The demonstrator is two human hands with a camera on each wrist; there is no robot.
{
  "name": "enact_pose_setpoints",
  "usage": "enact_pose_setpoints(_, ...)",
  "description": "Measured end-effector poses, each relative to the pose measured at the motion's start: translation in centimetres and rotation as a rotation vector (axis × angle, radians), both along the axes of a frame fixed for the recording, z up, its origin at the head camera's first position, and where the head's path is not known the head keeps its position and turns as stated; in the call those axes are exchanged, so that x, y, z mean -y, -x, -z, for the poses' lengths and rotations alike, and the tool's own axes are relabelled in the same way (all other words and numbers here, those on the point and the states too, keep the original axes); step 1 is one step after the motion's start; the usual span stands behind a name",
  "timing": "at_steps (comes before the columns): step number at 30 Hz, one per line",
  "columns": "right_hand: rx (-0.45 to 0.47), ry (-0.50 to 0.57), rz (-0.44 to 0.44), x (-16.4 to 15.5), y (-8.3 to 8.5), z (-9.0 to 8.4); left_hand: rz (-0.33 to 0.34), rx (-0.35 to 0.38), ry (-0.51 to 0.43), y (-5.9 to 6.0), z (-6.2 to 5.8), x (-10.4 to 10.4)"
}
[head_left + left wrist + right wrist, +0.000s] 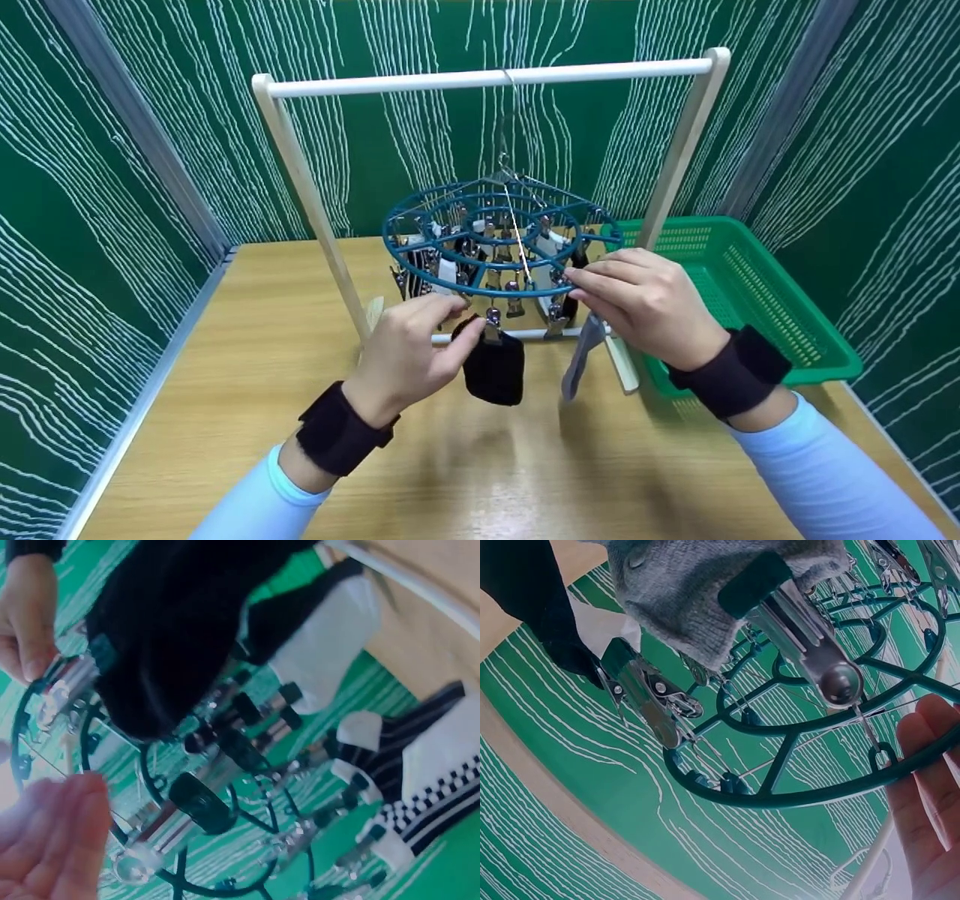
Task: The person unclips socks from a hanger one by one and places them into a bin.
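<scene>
A round teal clip hanger hangs by its hook, with several metal clips around its rings. At its front edge, my right hand pinches the rim between fingers and thumb; the right wrist view shows the fingers against it. My left hand is beside a front clip, thumb and forefinger apart with nothing visible between them. That clip holds a black sock. Below my right hand hangs a grey sock, clipped up in the right wrist view. Striped and checkered socks hang farther back.
A wooden stand with a white top bar carries the hanger. Behind my right hand, a green plastic basket sits on the wooden table. Green patterned panels enclose the table at the back and sides.
</scene>
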State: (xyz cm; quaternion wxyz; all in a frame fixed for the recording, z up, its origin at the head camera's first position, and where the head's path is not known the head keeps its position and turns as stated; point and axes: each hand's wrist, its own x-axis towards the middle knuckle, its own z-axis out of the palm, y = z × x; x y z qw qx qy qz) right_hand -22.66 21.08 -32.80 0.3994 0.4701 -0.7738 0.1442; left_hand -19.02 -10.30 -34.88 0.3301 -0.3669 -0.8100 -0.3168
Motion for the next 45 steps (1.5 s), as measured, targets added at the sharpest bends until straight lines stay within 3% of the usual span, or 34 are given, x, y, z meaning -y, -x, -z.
enact_pose_setpoints(7,0.013,0.002,0.002,0.0,-0.1,0.0,0.024,0.413,0.027,-0.1,-0.7,-0.3)
enact_pose_setpoints(11,0.013,0.0,-0.003,0.0,-0.1,0.0,0.062,0.516,0.063,0.3,-0.8,-0.4)
enact_pose_setpoints(14,0.011,0.0,-0.008,0.1,0.0,0.0,0.091,0.535,0.079,0.7,-0.8,-0.5)
enact_pose_setpoints(23,0.017,-0.014,0.007,0.1,0.0,0.1,0.147,0.497,0.033,1.2,-0.5,-0.8)
enact_pose_setpoints(34,0.024,0.022,-0.002,0.1,-0.4,0.3,0.092,0.516,-0.018,1.6,-0.4,-1.0)
enact_pose_setpoints(45,0.05,0.199,0.029,-0.2,-2.0,1.1,0.094,0.506,-0.031,1.7,-0.2,-0.9)
